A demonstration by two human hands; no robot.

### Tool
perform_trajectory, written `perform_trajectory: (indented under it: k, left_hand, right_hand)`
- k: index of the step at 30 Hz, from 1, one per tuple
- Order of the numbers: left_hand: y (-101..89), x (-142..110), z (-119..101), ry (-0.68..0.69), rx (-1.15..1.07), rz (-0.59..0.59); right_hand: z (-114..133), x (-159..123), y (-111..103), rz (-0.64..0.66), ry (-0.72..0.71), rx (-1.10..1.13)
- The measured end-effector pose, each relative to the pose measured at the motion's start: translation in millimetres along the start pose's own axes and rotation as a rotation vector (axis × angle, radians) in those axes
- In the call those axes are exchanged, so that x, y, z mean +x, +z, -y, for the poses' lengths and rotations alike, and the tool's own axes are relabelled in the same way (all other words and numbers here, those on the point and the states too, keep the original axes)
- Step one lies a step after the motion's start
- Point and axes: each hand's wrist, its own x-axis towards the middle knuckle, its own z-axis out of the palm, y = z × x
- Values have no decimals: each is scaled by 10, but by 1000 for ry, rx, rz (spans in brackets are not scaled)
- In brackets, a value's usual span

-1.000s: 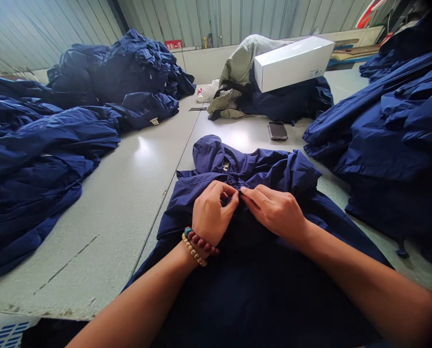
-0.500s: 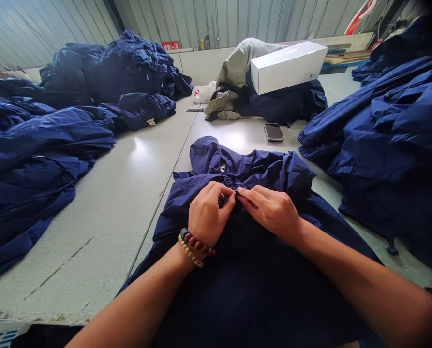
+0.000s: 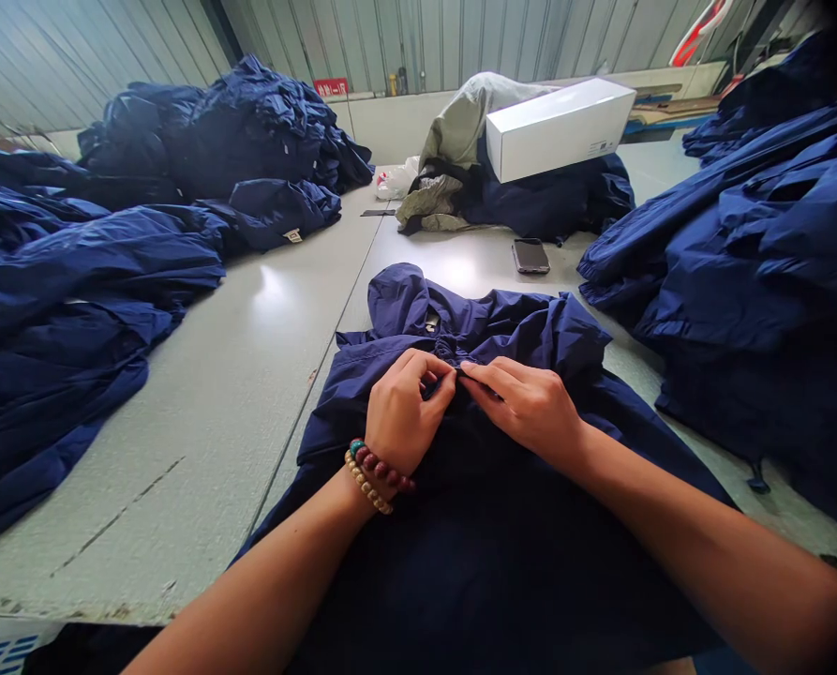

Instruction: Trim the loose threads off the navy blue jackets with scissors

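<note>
A navy blue hooded jacket [image 3: 502, 525] lies spread on the grey table [image 3: 214, 422] in front of me, hood pointing away. My left hand [image 3: 404, 412], with bead bracelets on the wrist, pinches the fabric at the jacket's collar. My right hand [image 3: 523, 403] pinches the same spot from the other side, fingertips meeting the left hand's. Both hands are closed on the collar area; what sits exactly between the fingertips is too small to make out.
Piles of navy jackets [image 3: 87, 281] cover the table's left side and another pile [image 3: 755, 253] the right. A black phone [image 3: 530, 255] lies beyond the jacket. At the back, a white box [image 3: 559, 127] rests on a grey-green garment [image 3: 460, 131].
Both hands stay pinched at the collar with only slight finger movement. The view shifted a little between the earliest frame and now.
</note>
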Motion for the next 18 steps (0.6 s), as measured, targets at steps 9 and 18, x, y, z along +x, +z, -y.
perform_trajectory:
  k: [9, 18]
  left_hand:
    - [-8, 1, -18, 11, 14, -24]
    - [-21, -11, -20, -5, 46, -22]
  right_hand:
    - [-13, -19, -12, -20, 48, 84]
    - [-8, -11, -7, -4, 34, 82]
